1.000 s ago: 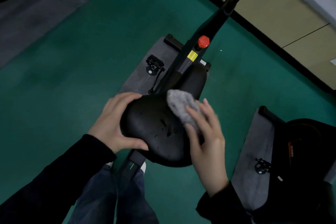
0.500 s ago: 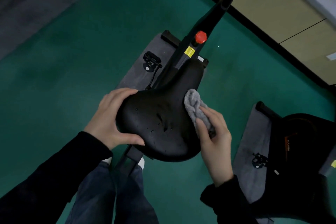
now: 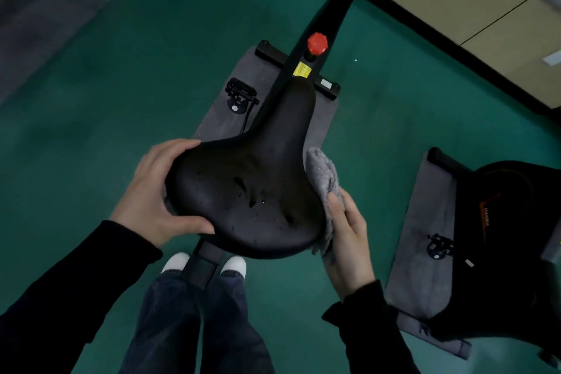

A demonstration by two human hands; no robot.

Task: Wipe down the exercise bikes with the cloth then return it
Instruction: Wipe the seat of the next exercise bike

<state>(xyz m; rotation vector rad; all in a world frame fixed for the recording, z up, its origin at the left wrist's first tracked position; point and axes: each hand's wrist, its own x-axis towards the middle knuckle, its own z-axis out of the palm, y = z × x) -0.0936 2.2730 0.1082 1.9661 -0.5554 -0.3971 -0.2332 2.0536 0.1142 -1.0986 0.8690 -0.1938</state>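
A black bike saddle [image 3: 258, 191], speckled with droplets, fills the middle of the view. Its black frame [image 3: 328, 27] with a red knob [image 3: 317, 43] runs away toward the wall. My left hand [image 3: 154, 191] grips the saddle's left edge, thumb under the rear rim. My right hand [image 3: 349, 234] presses a grey cloth [image 3: 323, 173] against the saddle's right side. Part of the cloth is tucked under the rim and hidden.
The bike stands on a grey mat [image 3: 218, 118] with a pedal [image 3: 239, 94] on green floor. A second bike [image 3: 510, 222] on its own mat [image 3: 425, 252] stands at the right. Another mat [image 3: 39, 18] lies at top left. My shoes [image 3: 176, 263] straddle the rear base bar.
My right hand has slid the cloth from the top of the saddle down over its right edge and back toward the rear. My left hand has kept its grip.
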